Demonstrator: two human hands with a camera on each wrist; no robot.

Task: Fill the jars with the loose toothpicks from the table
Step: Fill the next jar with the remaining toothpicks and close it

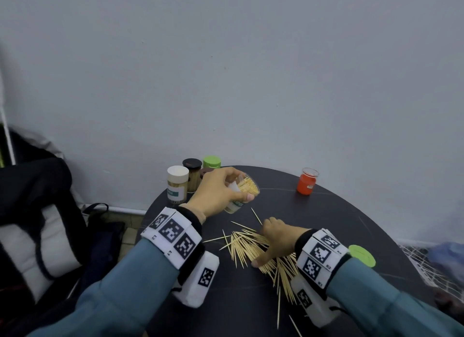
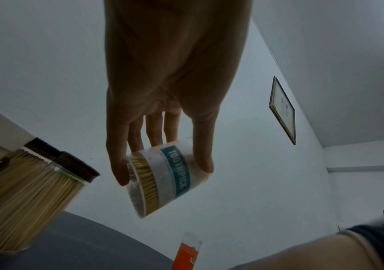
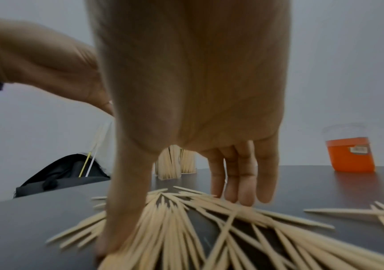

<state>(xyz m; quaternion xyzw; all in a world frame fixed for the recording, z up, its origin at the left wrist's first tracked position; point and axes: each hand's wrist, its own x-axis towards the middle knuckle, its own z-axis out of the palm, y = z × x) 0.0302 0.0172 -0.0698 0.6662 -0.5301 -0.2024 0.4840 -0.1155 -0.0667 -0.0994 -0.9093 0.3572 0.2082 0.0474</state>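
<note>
Dark counter (image 1: 326,211) carries loose toothpicks (image 1: 251,246), partly hidden under the right hand (image 1: 276,238), whose straight fingers (image 3: 244,182) press them. Left hand (image 1: 216,191) grips a tilted open jar (image 2: 170,177), covering its far side.

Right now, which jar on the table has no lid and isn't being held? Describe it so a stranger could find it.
Start at the dark round table against the pale wall. The capped jars cluster at its far left edge; look to the far right edge instead. There a small clear jar stands alone, upright, open-topped, the only one with an orange-red body.
</note>
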